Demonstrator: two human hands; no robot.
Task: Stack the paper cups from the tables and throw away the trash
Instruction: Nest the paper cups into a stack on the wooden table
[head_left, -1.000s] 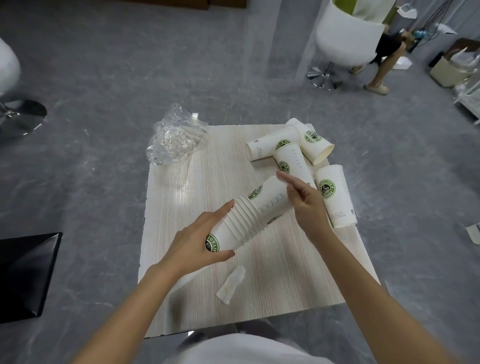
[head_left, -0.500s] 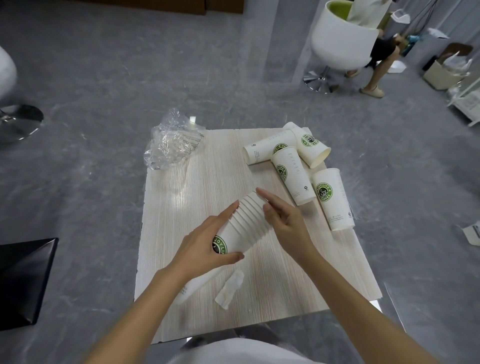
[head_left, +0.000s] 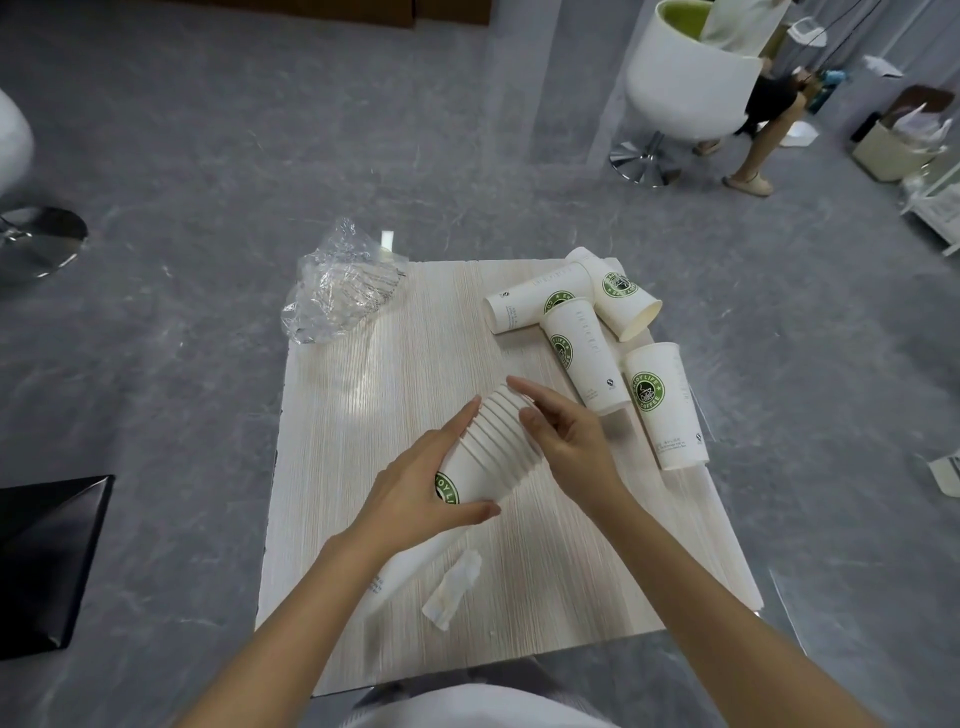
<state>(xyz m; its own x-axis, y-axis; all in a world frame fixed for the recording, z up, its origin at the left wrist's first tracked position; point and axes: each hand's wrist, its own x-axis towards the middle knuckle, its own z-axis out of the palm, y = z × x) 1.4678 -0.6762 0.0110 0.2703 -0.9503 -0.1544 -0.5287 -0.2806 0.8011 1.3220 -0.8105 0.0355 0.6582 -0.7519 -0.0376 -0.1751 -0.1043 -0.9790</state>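
White cups (head_left: 667, 410), green logos (head_left: 647, 393); pale wood-grain table (head_left: 571, 571); scrap (head_left: 452, 587) seemingly white.

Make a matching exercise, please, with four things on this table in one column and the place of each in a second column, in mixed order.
1. stack of cups
2. clear plastic wrapper
3. crumpled tissue
4. loose cups

A. lying on their sides, far right of the table
B. far left corner, partly over the edge
C. gripped by the left hand, the right hand touching its end
D. near the front edge, beside the left forearm

Pairs: 1-C, 2-B, 3-D, 4-A.
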